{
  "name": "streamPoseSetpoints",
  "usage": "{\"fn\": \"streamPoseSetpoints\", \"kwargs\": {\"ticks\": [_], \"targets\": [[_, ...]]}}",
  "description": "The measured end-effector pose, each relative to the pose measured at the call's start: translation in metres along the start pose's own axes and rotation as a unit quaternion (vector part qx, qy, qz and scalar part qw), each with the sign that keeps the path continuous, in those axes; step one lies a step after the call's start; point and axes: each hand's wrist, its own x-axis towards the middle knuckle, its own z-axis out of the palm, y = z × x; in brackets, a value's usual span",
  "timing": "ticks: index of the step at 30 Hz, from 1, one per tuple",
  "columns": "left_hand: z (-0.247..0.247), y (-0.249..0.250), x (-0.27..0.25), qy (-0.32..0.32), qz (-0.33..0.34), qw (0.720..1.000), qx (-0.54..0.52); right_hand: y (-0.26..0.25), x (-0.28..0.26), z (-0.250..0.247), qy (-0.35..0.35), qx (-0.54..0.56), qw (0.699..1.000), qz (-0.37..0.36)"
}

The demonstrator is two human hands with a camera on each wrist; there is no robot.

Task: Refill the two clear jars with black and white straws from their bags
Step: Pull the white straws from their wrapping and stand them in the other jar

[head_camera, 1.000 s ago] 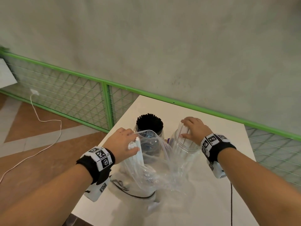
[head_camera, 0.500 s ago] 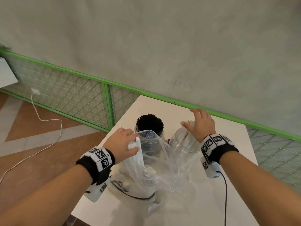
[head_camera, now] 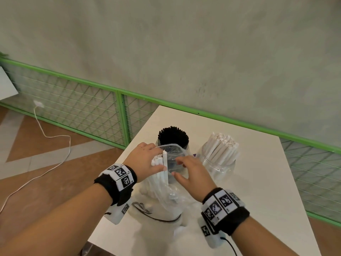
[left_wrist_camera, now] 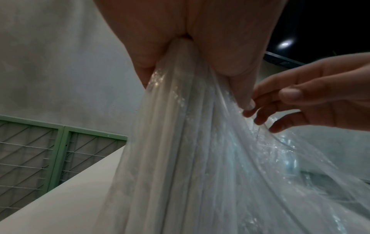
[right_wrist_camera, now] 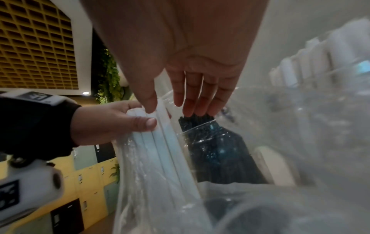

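Two clear jars stand at the back of the white table point(head_camera: 262, 185): one packed with black straws point(head_camera: 173, 138), one to its right holding white straws point(head_camera: 220, 151). In front of them stands a clear plastic bag point(head_camera: 166, 193) with a few white straws point(right_wrist_camera: 160, 142) inside. My left hand point(head_camera: 158, 161) grips the bag's left side and those straws together near the top. My right hand point(head_camera: 178, 167) is at the bag's mouth with fingers straight and spread. Its thumb touches the straw tops point(right_wrist_camera: 150, 109). The bag point(left_wrist_camera: 200, 158) hangs crumpled below the left palm.
A black cable point(head_camera: 156, 219) curls on the table under the bag. The table's left edge drops to a tiled floor with a white cord point(head_camera: 48, 133). A green mesh railing point(head_camera: 77, 106) runs along the wall behind the table.
My right hand left the top of the white-straw jar and came back left to the bag's mouth, uncovering the jar's straws. The left hand kept its grip on the bag.
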Motion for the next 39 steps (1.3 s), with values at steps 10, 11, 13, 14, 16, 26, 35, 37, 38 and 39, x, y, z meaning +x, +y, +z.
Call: {"fn": "streamPoseSetpoints", "kwargs": {"ticks": [10,11,13,14,16,26,35,37,38,39], "targets": [[-0.004,-0.004,0.000,-0.042,0.012,0.997,-0.066,-0.004,0.022,0.034,0.024,0.035,0.996,0.073],[-0.007,-0.007,0.001,-0.063,0.013,0.996,-0.066,-0.003,0.023,0.035,0.024,0.033,0.996,0.084],[-0.014,-0.014,0.003,-0.112,0.007,0.990,-0.080,-0.001,0.023,0.036,0.020,0.024,0.994,0.106],[-0.016,-0.018,0.005,-0.133,0.004,0.987,-0.091,-0.001,0.023,0.036,0.016,0.021,0.993,0.112],[-0.018,-0.024,0.007,-0.152,0.010,0.984,-0.092,-0.005,0.025,0.038,0.010,0.025,0.994,0.106],[-0.005,-0.027,0.005,-0.085,0.031,0.991,-0.102,-0.024,0.031,0.048,0.045,0.170,0.980,0.096],[-0.009,-0.038,-0.001,-0.072,0.074,0.986,-0.132,-0.022,0.024,0.054,0.063,0.279,0.948,0.141],[-0.011,-0.038,-0.001,-0.081,0.080,0.986,-0.122,-0.022,0.026,0.054,0.054,0.275,0.950,0.142],[-0.012,-0.038,-0.001,-0.083,0.078,0.987,-0.116,-0.022,0.028,0.053,0.050,0.271,0.951,0.141],[-0.012,-0.037,-0.001,-0.084,0.075,0.988,-0.109,-0.022,0.029,0.053,0.046,0.268,0.952,0.141]]}}
